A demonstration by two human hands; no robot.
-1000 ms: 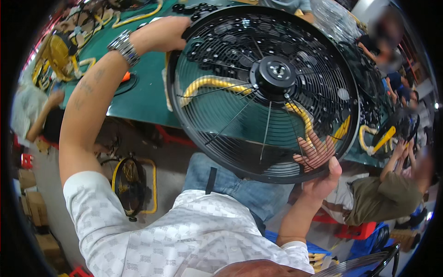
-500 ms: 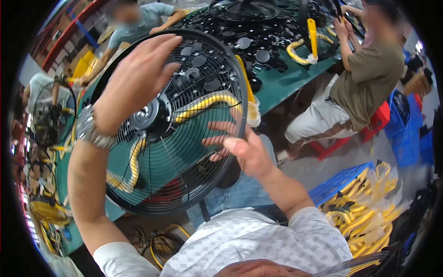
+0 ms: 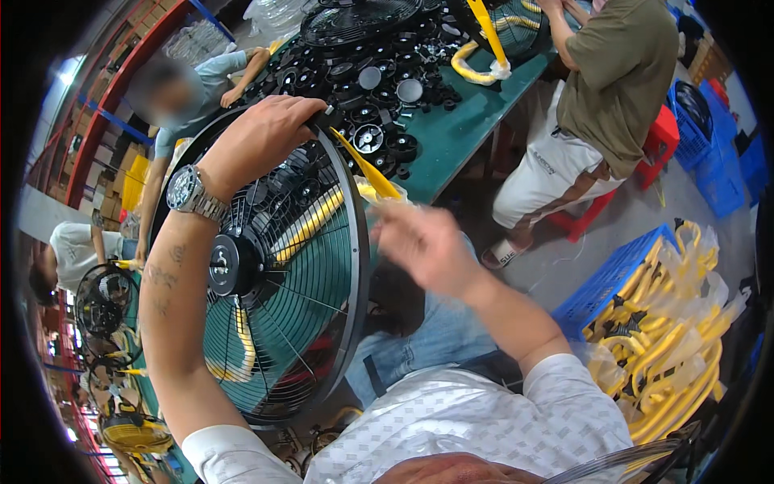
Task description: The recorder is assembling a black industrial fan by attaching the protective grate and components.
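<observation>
The left hand (image 3: 262,133) wraps its fingers around the top rim of the upright fan grille (image 3: 274,282), which faces sideways, while the right hand (image 3: 427,242), fingers loosely spread, holds nothing.

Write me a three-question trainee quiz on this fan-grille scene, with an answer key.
1. True or false: the left hand grips the top rim of the black fan grille.
2. What is worn on the left wrist? A) glove B) metal wristwatch C) tape
3. What colour is the crate holding the yellow parts?

Key: 1 true. 2 B. 3 blue. The right hand is blurred beside the rim near a yellow blade; whether it holds anything cannot be told.
</observation>
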